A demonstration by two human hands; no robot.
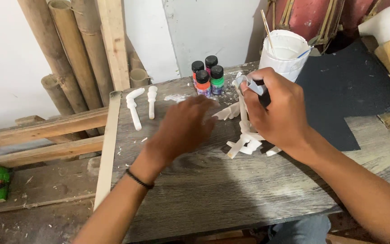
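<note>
Right hand [276, 110] pinching white carved figure [245, 135] below paint bottles [207, 76]; left hand [183, 124] hovering spread, blurred, just left of figure.

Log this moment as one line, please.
left hand: open, over board | right hand: grips white figure | paint bottles behind

Beyond my grip stand four small paint bottles [207, 74] and a white tub [285, 52]; bamboo poles [68, 49] lean far left.
</note>
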